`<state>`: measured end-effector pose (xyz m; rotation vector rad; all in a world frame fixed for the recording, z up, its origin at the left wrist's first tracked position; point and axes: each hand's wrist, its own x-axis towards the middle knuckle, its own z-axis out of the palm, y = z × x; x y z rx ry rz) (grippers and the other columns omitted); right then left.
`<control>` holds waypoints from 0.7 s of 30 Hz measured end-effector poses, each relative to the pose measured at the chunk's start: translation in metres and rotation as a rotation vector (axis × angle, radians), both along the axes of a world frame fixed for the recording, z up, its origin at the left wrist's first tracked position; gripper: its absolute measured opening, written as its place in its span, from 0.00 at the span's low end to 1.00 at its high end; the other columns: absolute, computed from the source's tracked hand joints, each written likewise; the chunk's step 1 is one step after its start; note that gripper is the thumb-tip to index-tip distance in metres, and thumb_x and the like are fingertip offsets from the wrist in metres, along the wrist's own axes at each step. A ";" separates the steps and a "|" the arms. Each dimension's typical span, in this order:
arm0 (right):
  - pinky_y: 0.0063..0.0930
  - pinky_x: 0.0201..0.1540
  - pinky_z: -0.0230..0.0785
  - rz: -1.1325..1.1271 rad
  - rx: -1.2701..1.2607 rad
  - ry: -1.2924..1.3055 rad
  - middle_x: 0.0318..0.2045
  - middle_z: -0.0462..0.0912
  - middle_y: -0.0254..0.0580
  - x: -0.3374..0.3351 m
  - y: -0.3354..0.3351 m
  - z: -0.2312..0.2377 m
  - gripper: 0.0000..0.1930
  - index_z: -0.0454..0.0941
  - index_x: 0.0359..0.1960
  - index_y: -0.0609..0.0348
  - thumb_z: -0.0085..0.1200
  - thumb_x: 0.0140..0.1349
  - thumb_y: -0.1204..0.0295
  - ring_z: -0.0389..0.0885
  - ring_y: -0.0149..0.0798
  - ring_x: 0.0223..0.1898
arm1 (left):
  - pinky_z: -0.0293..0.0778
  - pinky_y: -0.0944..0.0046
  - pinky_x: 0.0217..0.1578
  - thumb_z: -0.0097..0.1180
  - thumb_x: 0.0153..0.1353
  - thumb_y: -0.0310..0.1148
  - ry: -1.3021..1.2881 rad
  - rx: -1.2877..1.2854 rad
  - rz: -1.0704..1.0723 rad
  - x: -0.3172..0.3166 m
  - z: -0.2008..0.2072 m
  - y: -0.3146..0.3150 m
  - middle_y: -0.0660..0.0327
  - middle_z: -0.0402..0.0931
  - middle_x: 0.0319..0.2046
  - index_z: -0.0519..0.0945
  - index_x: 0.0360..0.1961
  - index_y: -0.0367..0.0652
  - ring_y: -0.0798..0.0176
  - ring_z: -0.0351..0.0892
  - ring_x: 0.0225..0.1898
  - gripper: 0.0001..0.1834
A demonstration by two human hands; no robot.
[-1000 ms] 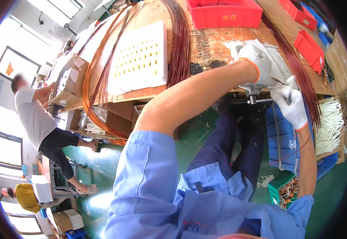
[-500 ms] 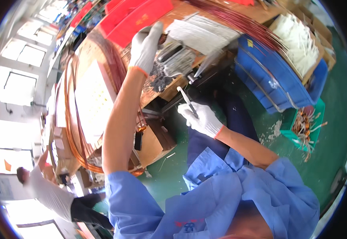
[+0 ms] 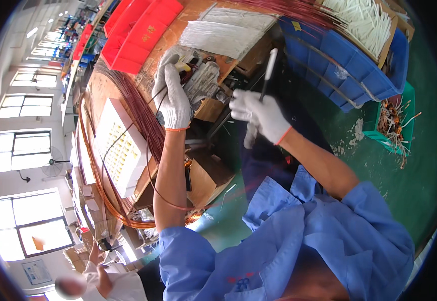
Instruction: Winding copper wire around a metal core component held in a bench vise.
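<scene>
My left hand (image 3: 172, 98), in a white glove, is over the workbench. Its fingers are closed round a small part with a yellow piece and dark reddish winding (image 3: 184, 69), partly hidden by the glove. Thin brown wires (image 3: 151, 145) trail from this hand down past my forearm. Beside it on the bench lies a greyish metal fixture (image 3: 202, 83) among small bits. My gloved right hand (image 3: 266, 115), in front of the bench edge, grips a slim tool (image 3: 269, 70) with a dark shaft and a white upper end, pointing upward.
Red bins (image 3: 140, 40) and white sheets (image 3: 223, 32) lie on the bench. A white tray (image 3: 123, 150) with yellow parts stands at left by bundled brown wires (image 3: 138, 105). A blue crate (image 3: 329, 70) and a green bin of scraps (image 3: 408, 100) are right. Another person (image 3: 113, 283) is lower left.
The view has shifted. My left hand sits lower, and brown wires now show trailing from it. In my right hand the tool has swung from leaning left to pointing up.
</scene>
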<state>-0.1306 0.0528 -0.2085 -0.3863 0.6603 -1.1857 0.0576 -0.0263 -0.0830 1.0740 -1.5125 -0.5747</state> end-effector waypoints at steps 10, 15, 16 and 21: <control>0.42 0.63 0.79 -0.128 -1.380 0.889 0.58 0.87 0.42 0.002 -0.001 0.093 0.07 0.88 0.41 0.58 0.69 0.66 0.69 0.84 0.52 0.61 | 0.77 0.62 0.58 0.48 0.84 0.37 -0.006 0.025 0.030 0.011 -0.021 0.003 0.54 0.84 0.50 0.83 0.61 0.30 0.64 0.82 0.53 0.21; 0.43 0.55 0.81 -0.394 -1.362 0.985 0.50 0.89 0.39 0.003 -0.022 0.082 0.10 0.89 0.45 0.56 0.70 0.62 0.73 0.85 0.48 0.54 | 0.77 0.64 0.57 0.50 0.83 0.35 -0.021 0.041 0.037 0.011 -0.014 0.008 0.55 0.85 0.50 0.84 0.61 0.32 0.66 0.82 0.51 0.19; 0.40 0.51 0.82 -0.522 -1.299 0.999 0.45 0.90 0.39 -0.007 -0.031 0.078 0.08 0.89 0.46 0.57 0.67 0.66 0.73 0.88 0.44 0.49 | 0.77 0.64 0.57 0.50 0.83 0.35 -0.083 0.016 0.071 0.014 -0.011 0.010 0.56 0.85 0.50 0.84 0.61 0.32 0.66 0.82 0.51 0.19; 0.27 0.33 0.78 -0.081 -0.124 0.452 0.28 0.84 0.37 0.023 -0.009 -0.018 0.18 0.85 0.51 0.67 0.50 0.81 0.63 0.84 0.31 0.26 | 0.75 0.63 0.55 0.50 0.82 0.33 -0.024 -0.026 0.018 0.007 -0.018 0.004 0.55 0.86 0.49 0.85 0.56 0.32 0.64 0.81 0.49 0.17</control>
